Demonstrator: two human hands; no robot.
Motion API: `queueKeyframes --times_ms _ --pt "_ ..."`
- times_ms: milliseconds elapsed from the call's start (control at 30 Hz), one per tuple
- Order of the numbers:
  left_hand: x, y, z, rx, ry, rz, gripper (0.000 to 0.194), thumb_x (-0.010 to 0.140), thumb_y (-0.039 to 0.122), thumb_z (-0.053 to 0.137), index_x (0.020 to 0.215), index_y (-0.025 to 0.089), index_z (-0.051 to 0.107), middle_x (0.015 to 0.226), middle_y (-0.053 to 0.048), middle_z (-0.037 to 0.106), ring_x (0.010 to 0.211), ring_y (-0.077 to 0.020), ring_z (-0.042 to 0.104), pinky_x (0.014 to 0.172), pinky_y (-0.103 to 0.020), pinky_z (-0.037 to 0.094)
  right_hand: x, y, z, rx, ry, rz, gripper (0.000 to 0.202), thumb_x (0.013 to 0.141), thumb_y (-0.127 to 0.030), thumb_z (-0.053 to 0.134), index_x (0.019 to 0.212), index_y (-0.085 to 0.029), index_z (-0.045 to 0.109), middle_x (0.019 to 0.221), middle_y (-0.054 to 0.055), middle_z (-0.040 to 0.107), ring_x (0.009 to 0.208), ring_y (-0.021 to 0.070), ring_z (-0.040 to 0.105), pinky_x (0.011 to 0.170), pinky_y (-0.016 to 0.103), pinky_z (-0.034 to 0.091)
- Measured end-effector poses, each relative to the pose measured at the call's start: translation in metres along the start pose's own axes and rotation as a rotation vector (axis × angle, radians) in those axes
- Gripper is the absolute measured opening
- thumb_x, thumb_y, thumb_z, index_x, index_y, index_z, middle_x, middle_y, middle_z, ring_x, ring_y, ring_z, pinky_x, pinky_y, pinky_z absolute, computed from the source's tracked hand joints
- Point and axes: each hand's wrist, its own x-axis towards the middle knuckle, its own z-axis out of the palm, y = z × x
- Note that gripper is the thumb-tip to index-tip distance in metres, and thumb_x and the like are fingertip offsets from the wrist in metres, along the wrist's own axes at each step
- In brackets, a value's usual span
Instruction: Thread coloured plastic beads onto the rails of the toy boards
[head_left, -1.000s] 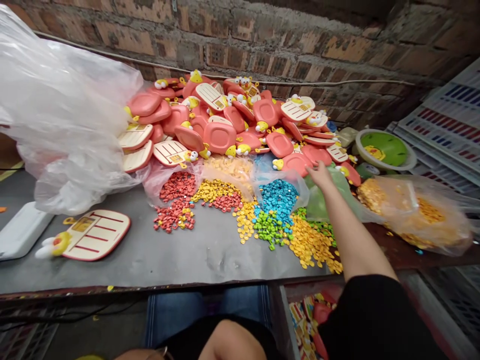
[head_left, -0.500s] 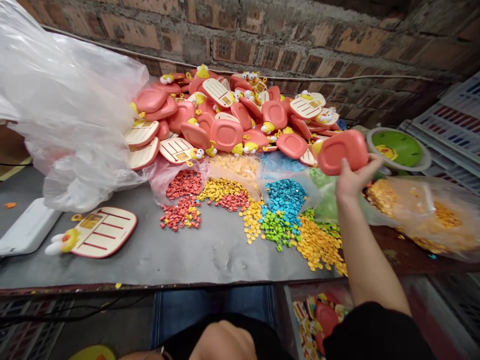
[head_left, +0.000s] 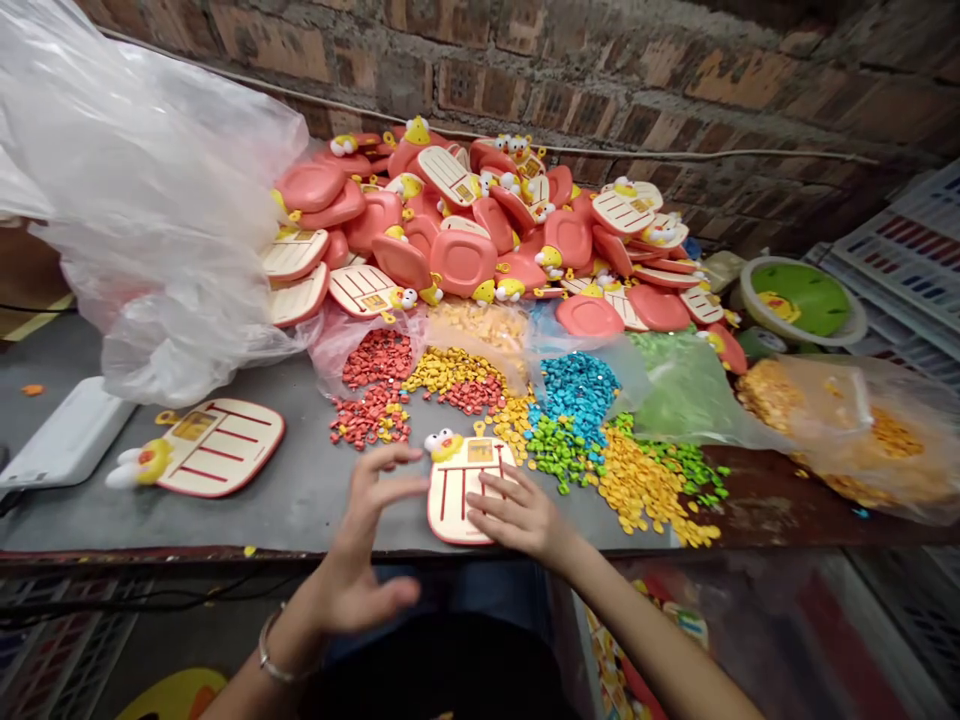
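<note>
A cream slotted toy board (head_left: pixel 448 505) with a red rim and a yellow big-eyed duck head lies face up at the table's front edge. My right hand (head_left: pixel 521 515) rests on its right side with fingers stretched out flat. Beside its left edge, my left hand (head_left: pixel 367 540) hovers with thumb and fingers spread, holding nothing. Just behind the board lie small red pieces (head_left: pixel 367 415), yellow pieces (head_left: pixel 514 425), blue pieces (head_left: pixel 574 390) and green pieces (head_left: pixel 559 455). Another such board (head_left: pixel 225 450) lies further left.
A large heap of red-backed boards (head_left: pixel 461 262) is piled against the brick wall. A crumpled plastic bag (head_left: pixel 172 220) stands at left near a white device (head_left: pixel 67 435). To the right are a bag of orange pieces (head_left: pixel 885 430), a bowl (head_left: pixel 855 325) and plastic crates (head_left: pixel 907 250).
My right hand has come from the right side to the front middle, and the board it held now lies face up there. My left hand has risen from my lap to beside it.
</note>
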Motion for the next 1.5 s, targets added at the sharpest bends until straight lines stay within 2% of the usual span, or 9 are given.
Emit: queueKeyframes --times_ms 67,167,267,367,600,767,967,1200,1500 --pt "0.016 -0.019 0.001 0.105 -0.123 -0.001 0.063 0.086 0.058 0.057 0.14 0.033 0.039 0.146 -0.012 0.037 0.134 -0.0345 0.036 0.109 -0.054 0.029 0.004 0.004 -0.002 0.008 -0.086 0.016 0.046 0.091 -0.017 0.055 0.131 -0.039 0.058 0.133 0.001 0.062 0.137 0.0241 0.044 0.116 0.059 0.029" --pt "0.028 -0.043 0.009 0.296 -0.339 -0.045 0.077 0.079 0.061 0.066 0.143 0.028 0.039 0.154 -0.015 0.032 0.14 -0.0383 0.027 0.111 -0.057 0.019 0.007 0.01 -0.022 0.107 -0.185 0.041 0.052 0.086 -0.029 0.064 0.137 -0.03 0.054 0.142 0.007 0.055 0.143 0.0286 0.034 0.117 0.059 0.027" --pt "0.034 -0.058 0.019 0.377 -0.485 -0.045 0.093 0.072 0.069 0.068 0.146 0.025 0.036 0.158 -0.017 0.026 0.144 -0.0402 0.019 0.111 -0.06 0.014 0.022 0.03 -0.037 0.134 0.012 0.152 0.034 0.09 -0.034 0.06 0.123 -0.026 0.064 0.128 0.01 0.064 0.127 0.0264 0.053 0.107 0.05 0.043" --pt "0.039 -0.065 0.026 0.398 -0.542 -0.043 0.111 0.061 0.076 0.071 0.15 0.024 0.03 0.158 -0.018 0.025 0.145 -0.0422 0.017 0.11 -0.061 0.013 0.049 0.062 -0.037 -0.061 0.197 0.317 0.021 0.095 -0.026 0.052 0.105 -0.023 0.07 0.109 0.011 0.067 0.105 0.0236 0.062 0.093 0.043 0.05" --pt "0.04 -0.078 0.035 0.371 -0.501 -0.067 0.117 0.057 0.082 0.068 0.15 0.023 0.03 0.156 -0.02 0.03 0.142 -0.0396 0.026 0.111 -0.057 0.011 0.081 0.1 -0.015 -0.479 -0.055 0.343 0.014 0.09 -0.011 0.055 0.087 -0.017 0.067 0.097 0.01 0.062 0.091 0.0214 0.056 0.08 0.031 0.047" --pt "0.038 -0.079 0.036 0.417 -0.461 -0.089 0.12 0.055 0.083 0.069 0.15 0.021 0.031 0.156 -0.02 0.03 0.14 -0.0416 0.028 0.11 -0.058 0.01 0.065 0.097 -0.013 -0.46 0.045 0.342 0.019 0.092 -0.01 0.049 0.088 -0.017 0.067 0.102 0.011 0.064 0.095 0.0227 0.057 0.083 0.034 0.048" --pt "0.037 -0.078 0.034 0.455 -0.47 -0.065 0.103 0.067 0.073 0.068 0.152 0.026 0.031 0.16 -0.017 0.022 0.142 -0.0424 0.024 0.109 -0.06 0.01 0.058 0.081 -0.019 -0.121 0.329 0.29 0.014 0.095 -0.022 0.054 0.089 -0.02 0.066 0.097 0.008 0.068 0.095 0.0205 0.064 0.086 0.034 0.051" --pt "0.036 -0.079 0.036 0.471 -0.456 -0.059 0.104 0.066 0.078 0.065 0.15 0.026 0.035 0.159 -0.017 0.025 0.141 -0.0421 0.026 0.11 -0.06 0.008 0.059 0.069 -0.011 -0.147 0.219 0.218 0.016 0.095 -0.021 0.053 0.088 -0.02 0.067 0.091 0.009 0.069 0.091 0.0222 0.059 0.083 0.038 0.05" --pt "0.037 -0.079 0.036 0.445 -0.453 -0.065 0.104 0.065 0.076 0.067 0.151 0.027 0.035 0.159 -0.015 0.026 0.139 -0.0424 0.029 0.11 -0.058 0.009 0.048 0.06 -0.014 -0.04 0.207 0.409 0.01 0.093 -0.026 0.057 0.092 -0.02 0.065 0.083 0.006 0.066 0.078 0.02 0.061 0.072 0.032 0.049"
